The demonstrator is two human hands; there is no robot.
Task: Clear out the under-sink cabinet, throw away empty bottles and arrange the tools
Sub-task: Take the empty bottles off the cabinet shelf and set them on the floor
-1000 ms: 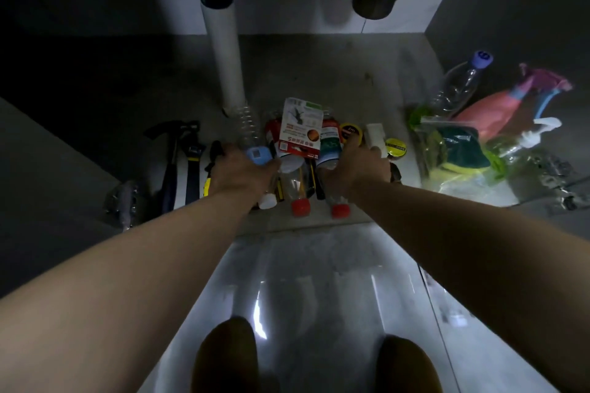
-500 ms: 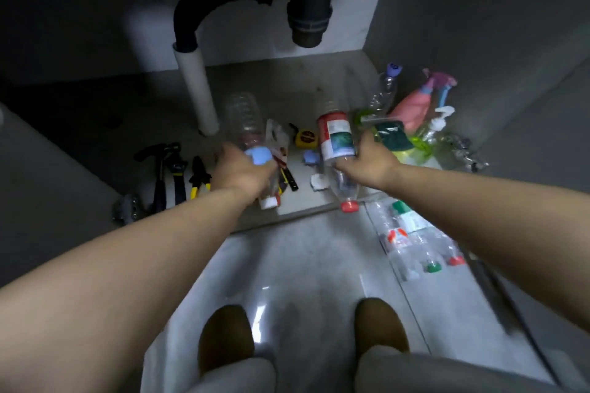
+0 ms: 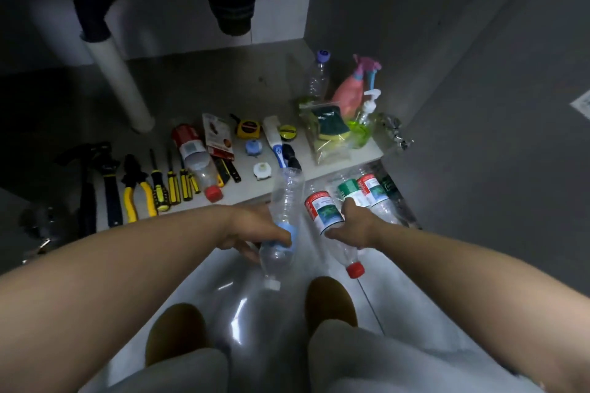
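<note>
My left hand (image 3: pixel 252 230) grips a clear empty bottle with a blue label (image 3: pixel 282 217), cap toward me, over the floor in front of the cabinet. My right hand (image 3: pixel 354 225) holds a red-capped bottle with a red and green label (image 3: pixel 324 212) beside it. Several more empty bottles (image 3: pixel 367 191) lie on the floor to the right. Inside the cabinet another red-capped bottle (image 3: pixel 194 155) lies among the tools: a hammer (image 3: pixel 84 182), pliers (image 3: pixel 135 185) and screwdrivers (image 3: pixel 172 182) in a row.
A white drain pipe (image 3: pixel 118 80) stands at the cabinet's back left under a black trap (image 3: pixel 230 0). A tape measure (image 3: pixel 247 129), a sponge bag (image 3: pixel 327 131), a pink spray bottle (image 3: pixel 349 92) and a green soap pump (image 3: pixel 362 124) sit at the right. My shoes (image 3: pixel 330 300) are on the glossy floor.
Both hands have drawn back out of the cabinet toward me, each carrying its bottle, and moved right toward the bottles on the floor. The view has tilted down.
</note>
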